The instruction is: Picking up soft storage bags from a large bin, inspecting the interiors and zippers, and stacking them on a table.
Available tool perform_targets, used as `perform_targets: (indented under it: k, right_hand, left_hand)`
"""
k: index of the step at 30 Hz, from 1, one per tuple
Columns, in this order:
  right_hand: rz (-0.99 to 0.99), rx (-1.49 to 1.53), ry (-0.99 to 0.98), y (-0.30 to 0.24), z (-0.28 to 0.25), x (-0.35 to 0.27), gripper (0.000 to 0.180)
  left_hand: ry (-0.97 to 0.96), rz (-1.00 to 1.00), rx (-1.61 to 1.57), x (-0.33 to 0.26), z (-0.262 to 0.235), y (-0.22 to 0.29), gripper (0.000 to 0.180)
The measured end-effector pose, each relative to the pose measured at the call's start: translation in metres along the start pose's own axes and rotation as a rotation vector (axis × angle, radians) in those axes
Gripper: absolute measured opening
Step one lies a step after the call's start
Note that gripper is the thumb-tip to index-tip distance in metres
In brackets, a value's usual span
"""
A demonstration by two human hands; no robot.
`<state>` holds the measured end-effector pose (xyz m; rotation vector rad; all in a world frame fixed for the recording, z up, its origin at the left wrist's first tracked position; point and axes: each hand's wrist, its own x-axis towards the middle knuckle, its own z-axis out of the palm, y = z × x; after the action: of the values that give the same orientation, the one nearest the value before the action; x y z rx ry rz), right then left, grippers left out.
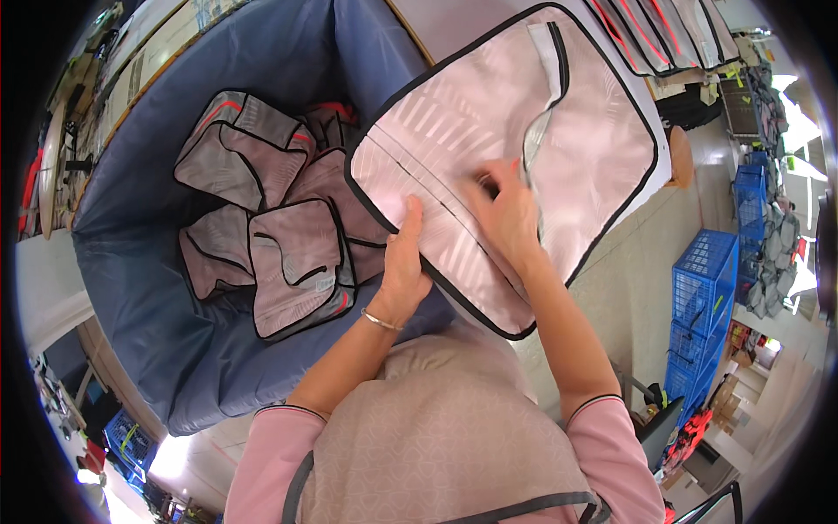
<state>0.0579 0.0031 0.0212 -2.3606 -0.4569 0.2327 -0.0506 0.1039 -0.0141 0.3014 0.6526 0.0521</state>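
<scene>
With my left hand (405, 264) I am grasping the black-bound edge of a pink fabric panel (598, 157), which is covering the near edge of the white table (454, 17) beside the blue bin (122, 288). My right hand (508, 212) is showing blurred over the panel's middle; I cannot tell whether it is gripping anything.

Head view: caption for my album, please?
Left hand grips a black-edged pink panel, right hand over it, beside a blue bin.
</scene>
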Motion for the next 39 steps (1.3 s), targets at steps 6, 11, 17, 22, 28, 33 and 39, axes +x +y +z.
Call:
perform_targets:
  k: [6, 11, 17, 22, 28, 33, 39]
  right_hand:
    - [0.198, 0.241, 0.092, 0.025, 0.001, 0.013, 0.026]
    - [0.147, 0.174, 0.085, 0.021, 0.026, 0.004, 0.033]
    - [0.110, 0.274, 0.024, 0.019, 0.019, 0.004, 0.039]
    - [0.236, 0.491, 0.024, -0.015, -0.036, -0.033, 0.025]
    - [-0.131, -0.126, 0.160, -0.024, -0.054, -0.097, 0.024]
    - [-0.232, -0.274, 0.234, -0.030, -0.048, -0.096, 0.023]
    - [-0.243, -0.337, 0.251, -0.032, -0.046, -0.096, 0.021]
  left_hand:
    - [0.174, -0.021, 0.092, 0.005, -0.010, 0.001, 0.053]
    - [0.134, 0.087, 0.329, -0.019, -0.040, -0.058, 0.052]
    - [0.073, -0.077, 0.235, -0.017, -0.025, -0.042, 0.038]
    - [-0.047, -0.039, 0.161, -0.026, -0.023, -0.028, 0.036]
    - [-0.104, -0.073, 0.071, -0.030, -0.004, -0.023, 0.032]
    - [-0.090, -0.060, 0.050, -0.030, 0.000, -0.027, 0.028]
    - [-0.070, -0.062, 0.042, -0.031, 0.003, -0.027, 0.028]
